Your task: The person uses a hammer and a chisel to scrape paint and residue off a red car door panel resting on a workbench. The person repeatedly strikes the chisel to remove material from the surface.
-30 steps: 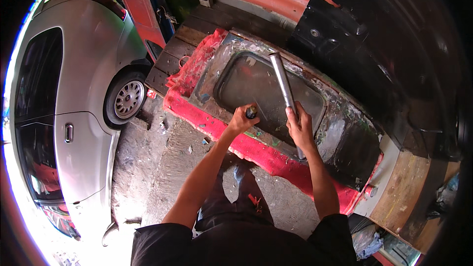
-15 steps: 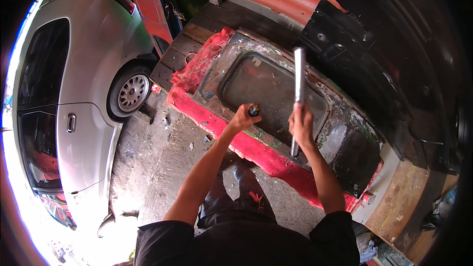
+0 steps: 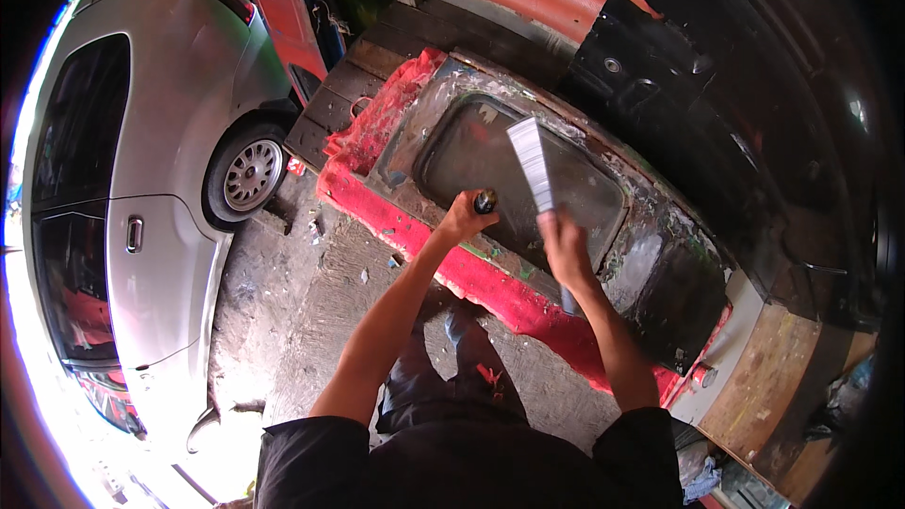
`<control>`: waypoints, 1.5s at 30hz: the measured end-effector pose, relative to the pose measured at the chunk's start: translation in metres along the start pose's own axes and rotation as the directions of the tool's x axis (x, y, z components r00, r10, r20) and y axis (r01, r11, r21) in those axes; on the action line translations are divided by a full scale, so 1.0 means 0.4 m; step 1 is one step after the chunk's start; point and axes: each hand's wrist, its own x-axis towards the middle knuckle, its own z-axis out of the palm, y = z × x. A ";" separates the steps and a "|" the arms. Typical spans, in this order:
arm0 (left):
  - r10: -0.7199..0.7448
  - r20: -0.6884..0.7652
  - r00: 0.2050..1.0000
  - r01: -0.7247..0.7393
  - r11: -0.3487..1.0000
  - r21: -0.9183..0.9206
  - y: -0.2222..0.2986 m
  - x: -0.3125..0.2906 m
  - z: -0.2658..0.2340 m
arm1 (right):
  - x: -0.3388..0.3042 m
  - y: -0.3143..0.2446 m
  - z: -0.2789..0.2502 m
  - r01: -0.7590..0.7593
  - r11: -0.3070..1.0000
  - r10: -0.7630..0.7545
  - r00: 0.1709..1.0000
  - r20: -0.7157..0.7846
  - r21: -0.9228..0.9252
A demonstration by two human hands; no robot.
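My left hand (image 3: pixel 462 218) is wrapped round a short dark tool (image 3: pixel 485 202) held upright; its round end shows above my fist, while its lower end is hidden. My right hand (image 3: pixel 566 252) grips a shiny metal bar (image 3: pixel 532 162), smeared by motion, tilted left toward the dark tool but apart from it. Below both hands lies a metal vehicle panel (image 3: pixel 650 250) with a rounded rectangular recess and patchy, chipped paint. A red cloth (image 3: pixel 401 229) is spread under it along the near and left edges.
The panel rests on a dark wooden bench (image 3: pixel 353 83). A silver car (image 3: pixel 174 132) stands to the left, and a large black panel (image 3: pixel 688 85) leans at the far right. Paint flakes lie on the concrete floor (image 3: pixel 325 306). Wooden boards (image 3: pixel 768 386) are at the lower right.
The metal bar has swung from nearly upright to a leftward tilt, its upper end lower and closer to my left hand. My left hand has barely shifted.
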 end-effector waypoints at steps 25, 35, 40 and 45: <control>-0.041 -0.127 0.991 -0.018 0.901 -0.432 0.013 -0.028 -0.061 | -0.036 0.042 0.035 -0.063 0.996 0.057 0.994 0.096 0.065; -0.049 -0.237 0.970 -0.053 0.913 -0.404 0.008 -0.032 -0.044 | 0.126 -0.156 -0.032 0.074 0.996 -0.065 0.984 0.167 -0.048; -0.041 -0.252 0.967 -0.036 0.955 -0.293 0.015 -0.028 -0.040 | 0.144 -0.091 0.019 0.150 0.987 -0.137 0.975 0.174 -0.063; -0.093 -0.292 0.952 0.031 0.977 -0.212 -0.015 -0.113 0.017 | 0.140 -0.038 -0.021 0.202 0.930 -0.078 0.924 0.375 -0.307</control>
